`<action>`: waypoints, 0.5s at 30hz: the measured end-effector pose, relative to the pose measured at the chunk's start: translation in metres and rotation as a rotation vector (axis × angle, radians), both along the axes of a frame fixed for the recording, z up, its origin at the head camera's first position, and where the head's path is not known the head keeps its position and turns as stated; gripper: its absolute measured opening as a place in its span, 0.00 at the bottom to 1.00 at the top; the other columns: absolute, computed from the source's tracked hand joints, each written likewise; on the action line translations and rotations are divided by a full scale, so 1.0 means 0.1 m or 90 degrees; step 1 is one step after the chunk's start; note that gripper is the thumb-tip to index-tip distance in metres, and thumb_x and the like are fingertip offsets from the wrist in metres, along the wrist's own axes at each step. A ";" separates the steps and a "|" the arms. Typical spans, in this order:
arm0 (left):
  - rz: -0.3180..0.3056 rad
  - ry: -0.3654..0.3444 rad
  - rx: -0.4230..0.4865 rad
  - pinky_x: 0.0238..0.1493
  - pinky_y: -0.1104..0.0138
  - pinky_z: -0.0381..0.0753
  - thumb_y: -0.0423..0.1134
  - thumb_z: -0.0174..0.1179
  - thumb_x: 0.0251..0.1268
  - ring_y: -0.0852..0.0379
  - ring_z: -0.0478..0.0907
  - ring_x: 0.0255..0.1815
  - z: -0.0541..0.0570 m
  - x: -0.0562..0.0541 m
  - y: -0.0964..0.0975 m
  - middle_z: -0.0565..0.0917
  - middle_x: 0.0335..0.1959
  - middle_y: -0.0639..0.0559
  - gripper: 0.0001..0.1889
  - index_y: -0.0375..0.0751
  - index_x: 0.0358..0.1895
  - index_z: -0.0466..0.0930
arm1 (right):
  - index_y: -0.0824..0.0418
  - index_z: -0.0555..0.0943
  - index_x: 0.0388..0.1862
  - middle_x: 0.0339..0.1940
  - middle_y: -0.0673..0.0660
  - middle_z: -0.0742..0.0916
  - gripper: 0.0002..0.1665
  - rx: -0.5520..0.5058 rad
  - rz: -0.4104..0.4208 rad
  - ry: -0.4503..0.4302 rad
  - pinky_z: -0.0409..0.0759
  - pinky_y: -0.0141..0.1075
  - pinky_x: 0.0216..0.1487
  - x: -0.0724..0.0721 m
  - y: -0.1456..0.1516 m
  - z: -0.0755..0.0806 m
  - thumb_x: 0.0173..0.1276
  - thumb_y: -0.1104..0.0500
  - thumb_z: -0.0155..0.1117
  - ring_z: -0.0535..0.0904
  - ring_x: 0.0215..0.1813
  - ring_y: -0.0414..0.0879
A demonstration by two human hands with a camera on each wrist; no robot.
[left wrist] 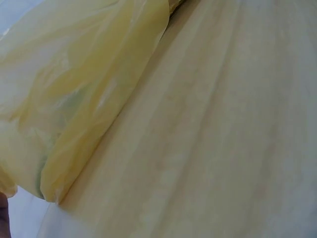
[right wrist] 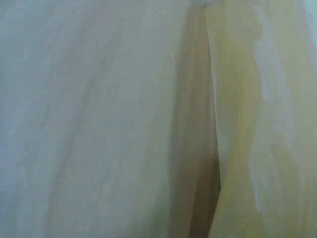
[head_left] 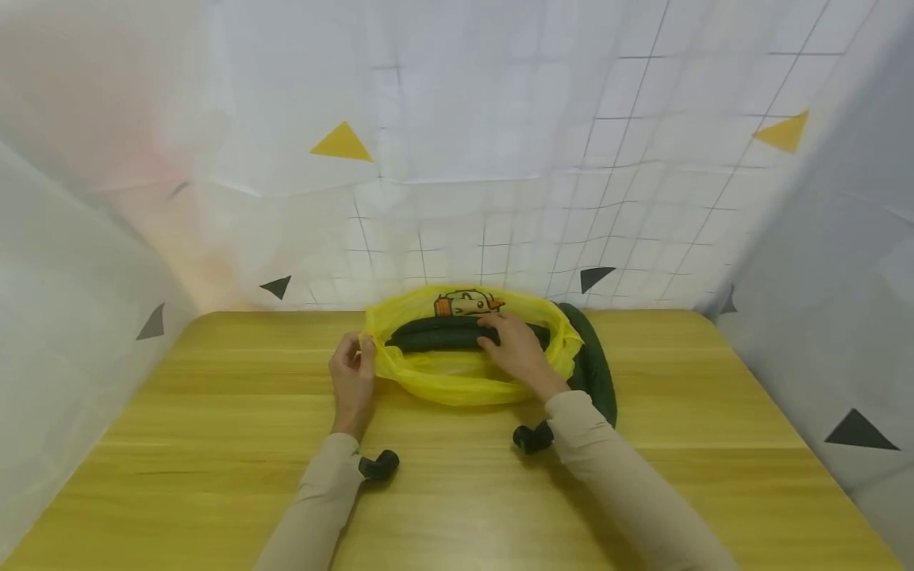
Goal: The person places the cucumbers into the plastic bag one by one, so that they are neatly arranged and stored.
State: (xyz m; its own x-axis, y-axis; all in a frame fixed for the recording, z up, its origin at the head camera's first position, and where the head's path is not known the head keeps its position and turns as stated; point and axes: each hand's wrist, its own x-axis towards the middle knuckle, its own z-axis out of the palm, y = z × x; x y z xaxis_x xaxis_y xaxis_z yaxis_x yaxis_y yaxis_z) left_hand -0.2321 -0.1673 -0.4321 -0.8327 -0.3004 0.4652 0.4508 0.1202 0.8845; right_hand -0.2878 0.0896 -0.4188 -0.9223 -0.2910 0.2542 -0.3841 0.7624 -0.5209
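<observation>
A yellow plastic bag (head_left: 457, 392) lies with its mouth spread at the far middle of the table, a cartoon printed on its inner back side. Dark green cucumbers (head_left: 435, 339) lie side by side inside it. My left hand (head_left: 353, 381) pinches the bag's left rim between thumb and fingers. Reaching over the front rim, my right hand (head_left: 521, 349) holds a cucumber inside the bag, thumb in front and fingers above. The left wrist view shows the bag's side (left wrist: 84, 99) and a sliver of finger; in the right wrist view the bag (right wrist: 267, 119) fills the right side, the hand unseen.
More dark green cucumbers (head_left: 598, 369) lie on the wooden table (head_left: 443, 492) just right of the bag, partly behind my right forearm. A white patterned sheet (head_left: 464, 159) stands behind the table, with pale sheets at both sides. Dark cameras sit on both wrists.
</observation>
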 end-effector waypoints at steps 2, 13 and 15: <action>0.003 -0.002 -0.005 0.40 0.75 0.74 0.35 0.52 0.70 0.64 0.72 0.34 0.00 0.00 0.00 0.76 0.33 0.48 0.13 0.23 0.39 0.74 | 0.58 0.77 0.57 0.56 0.58 0.80 0.21 -0.011 0.005 0.001 0.76 0.49 0.55 0.01 0.04 0.01 0.67 0.54 0.61 0.77 0.55 0.54; 0.002 -0.002 -0.002 0.39 0.75 0.73 0.36 0.52 0.70 0.63 0.72 0.34 -0.01 -0.01 -0.01 0.76 0.33 0.45 0.14 0.21 0.40 0.74 | 0.59 0.76 0.58 0.53 0.57 0.80 0.20 -0.051 0.013 0.042 0.76 0.47 0.54 0.08 0.21 0.02 0.69 0.56 0.60 0.78 0.53 0.51; 0.000 0.002 0.007 0.39 0.74 0.73 0.37 0.53 0.70 0.62 0.72 0.33 -0.06 -0.05 -0.02 0.76 0.32 0.48 0.14 0.23 0.40 0.74 | 0.60 0.76 0.58 0.53 0.57 0.80 0.20 -0.061 0.017 0.049 0.76 0.46 0.54 0.11 0.24 0.03 0.69 0.57 0.59 0.77 0.53 0.51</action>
